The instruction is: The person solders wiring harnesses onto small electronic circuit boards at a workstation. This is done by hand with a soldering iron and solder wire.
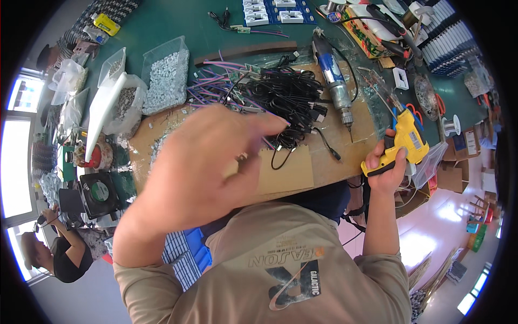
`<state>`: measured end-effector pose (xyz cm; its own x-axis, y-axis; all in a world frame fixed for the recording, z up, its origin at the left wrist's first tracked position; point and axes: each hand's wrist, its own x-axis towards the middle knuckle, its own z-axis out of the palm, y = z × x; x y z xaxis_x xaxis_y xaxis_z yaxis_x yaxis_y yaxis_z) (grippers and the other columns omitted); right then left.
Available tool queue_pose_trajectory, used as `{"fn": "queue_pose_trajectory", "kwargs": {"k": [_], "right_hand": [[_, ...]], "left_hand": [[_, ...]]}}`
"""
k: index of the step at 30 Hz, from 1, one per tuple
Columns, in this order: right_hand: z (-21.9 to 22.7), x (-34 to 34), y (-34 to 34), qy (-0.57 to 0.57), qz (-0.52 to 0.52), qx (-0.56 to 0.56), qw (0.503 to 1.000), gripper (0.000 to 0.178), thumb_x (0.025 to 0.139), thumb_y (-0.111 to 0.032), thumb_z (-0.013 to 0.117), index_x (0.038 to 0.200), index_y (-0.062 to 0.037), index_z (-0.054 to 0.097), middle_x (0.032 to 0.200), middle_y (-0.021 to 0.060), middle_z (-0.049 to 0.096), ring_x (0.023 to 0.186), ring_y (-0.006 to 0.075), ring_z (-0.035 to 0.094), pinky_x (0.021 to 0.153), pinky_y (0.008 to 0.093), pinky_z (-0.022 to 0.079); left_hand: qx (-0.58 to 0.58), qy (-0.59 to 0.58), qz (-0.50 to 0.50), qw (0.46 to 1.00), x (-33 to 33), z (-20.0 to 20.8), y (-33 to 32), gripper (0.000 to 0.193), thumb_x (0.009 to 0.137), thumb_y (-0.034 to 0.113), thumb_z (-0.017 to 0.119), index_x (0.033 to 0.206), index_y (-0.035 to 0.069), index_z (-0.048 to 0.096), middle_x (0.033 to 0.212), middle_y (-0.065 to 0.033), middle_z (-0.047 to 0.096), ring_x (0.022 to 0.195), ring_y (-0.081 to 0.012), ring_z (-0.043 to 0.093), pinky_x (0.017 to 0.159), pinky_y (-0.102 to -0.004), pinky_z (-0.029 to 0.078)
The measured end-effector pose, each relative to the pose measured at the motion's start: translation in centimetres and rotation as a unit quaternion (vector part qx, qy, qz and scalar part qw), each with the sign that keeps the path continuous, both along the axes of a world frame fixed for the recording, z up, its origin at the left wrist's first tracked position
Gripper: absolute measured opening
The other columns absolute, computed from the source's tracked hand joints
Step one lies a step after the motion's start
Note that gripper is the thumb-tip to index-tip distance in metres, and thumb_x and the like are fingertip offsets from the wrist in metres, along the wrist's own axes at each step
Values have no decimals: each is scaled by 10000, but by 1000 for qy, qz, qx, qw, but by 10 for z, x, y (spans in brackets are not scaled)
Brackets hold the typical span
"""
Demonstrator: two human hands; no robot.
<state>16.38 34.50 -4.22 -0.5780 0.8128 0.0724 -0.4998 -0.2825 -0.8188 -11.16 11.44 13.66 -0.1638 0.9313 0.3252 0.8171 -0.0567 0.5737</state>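
My right hand (386, 164) is closed round the handle of a yellow-and-black glue gun (411, 141), off the right side of the work board. My left hand (208, 159), blurred by motion, hovers over the near part of the board. One of its fingers stretches toward a pile of black cables (291, 94); the other fingers are smeared, and whether they hold anything cannot be made out. Purple wires (213, 81) with small boards spread left of the pile. A bare brown cardboard sheet (288, 170) lies under the cables' near edge.
A blue-grey power drill (334, 81) lies right of the cables. Clear tubs of small grey-white parts (166, 75) stand on the left. Tools (396, 38), a solder spool (451, 126) and a white plastic piece (400, 79) are on the right. Another person (59, 248) sits far left.
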Motion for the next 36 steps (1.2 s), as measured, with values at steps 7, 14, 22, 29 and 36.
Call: {"fn": "queue_pose_trajectory", "kwargs": {"k": [7,14,22,29,36], "right_hand": [[-1,-1,-3,12,-10,-3,1000,611,981,-510,537,1359,-36,456,844,79,613,560,155,531,513,297,432],[1,-3,-7,4,-17,-11,1000,644,954,-524,580,1354,-32,470,838,72,608,562,150,532,511,283,430],[0,-2,-6,1,-9,5,1000,617,993,-523,509,1367,-42,420,843,61,600,546,142,518,508,289,437],[3,-2,-10,3,-23,-32,999,704,897,-492,686,1350,4,477,839,99,620,554,170,559,500,284,456],[5,-1,-11,1,-8,-37,999,722,875,-500,706,1346,4,490,819,97,625,581,172,580,507,286,457]], "left_hand": [[11,-252,148,956,-34,36,40,254,817,-26,750,1058,-17,668,988,-61,686,868,-112,643,795,-241,509],[84,-172,300,934,-127,-22,66,311,871,156,752,1133,0,690,1033,-70,713,1000,-159,658,875,-291,510],[-146,231,124,954,-201,-59,163,260,866,230,690,1105,136,729,1080,-73,716,1028,-260,667,927,-393,511],[-217,339,39,914,-198,-108,220,216,857,181,624,1047,130,714,1085,-73,673,1116,-290,614,962,-430,498],[-140,272,97,947,-203,-67,195,236,821,228,657,1037,144,701,1025,-91,694,997,-288,664,884,-392,522]]}}
